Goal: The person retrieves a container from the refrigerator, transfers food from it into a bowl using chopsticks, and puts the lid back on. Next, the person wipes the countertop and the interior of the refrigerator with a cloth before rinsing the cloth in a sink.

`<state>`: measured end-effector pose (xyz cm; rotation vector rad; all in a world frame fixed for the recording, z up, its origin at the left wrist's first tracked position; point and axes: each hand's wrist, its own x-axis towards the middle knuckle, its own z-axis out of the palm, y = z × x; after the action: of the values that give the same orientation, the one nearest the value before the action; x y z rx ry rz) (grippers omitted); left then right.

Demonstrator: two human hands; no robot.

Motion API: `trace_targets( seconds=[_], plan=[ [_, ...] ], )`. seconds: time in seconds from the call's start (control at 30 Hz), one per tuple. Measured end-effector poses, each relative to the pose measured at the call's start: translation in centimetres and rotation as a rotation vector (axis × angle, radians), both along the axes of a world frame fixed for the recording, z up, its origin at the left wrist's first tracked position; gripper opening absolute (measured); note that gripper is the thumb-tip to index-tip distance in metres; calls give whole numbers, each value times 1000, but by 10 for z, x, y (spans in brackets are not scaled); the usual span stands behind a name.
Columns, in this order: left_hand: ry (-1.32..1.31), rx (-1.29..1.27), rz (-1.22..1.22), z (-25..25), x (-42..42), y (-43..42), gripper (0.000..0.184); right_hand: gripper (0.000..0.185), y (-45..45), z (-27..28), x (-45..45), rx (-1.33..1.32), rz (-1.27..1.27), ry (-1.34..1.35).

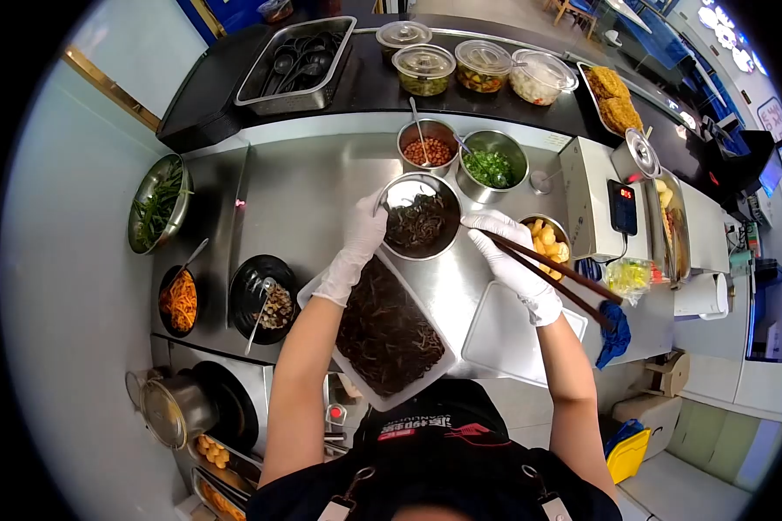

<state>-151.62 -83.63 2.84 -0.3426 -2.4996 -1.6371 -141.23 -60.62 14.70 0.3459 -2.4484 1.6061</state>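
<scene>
My left hand (365,227), in a white glove, is closed on the left rim of a round steel bowl (431,252). Dark shredded strips (417,219) lie inside this bowl. My gloved right hand (511,256) is closed round a pair of long brown chopsticks (593,286), whose thick ends point down and right. Their thin ends reach towards the bowl's right rim; whether they touch it I cannot tell. Below the bowl, a white plastic tub (447,358) holds more dark strips (387,334). A pale rectangular lid (495,334) lies beneath my right forearm.
Behind the bowl stand steel pots of peanuts (432,153) and chopped green onion (490,168). A bowl of yellow chunks (547,245) sits right of my right hand. At left are a black bowl (250,276), a dish of orange shreds (181,304) and a bowl of greens (155,204).
</scene>
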Motion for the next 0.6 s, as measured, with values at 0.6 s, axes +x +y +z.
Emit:
trace_targets(
  seconds=[0.6],
  plan=[
    [282, -117, 472, 122, 202, -50, 39, 24, -12, 55, 80, 129, 438, 323]
  ],
)
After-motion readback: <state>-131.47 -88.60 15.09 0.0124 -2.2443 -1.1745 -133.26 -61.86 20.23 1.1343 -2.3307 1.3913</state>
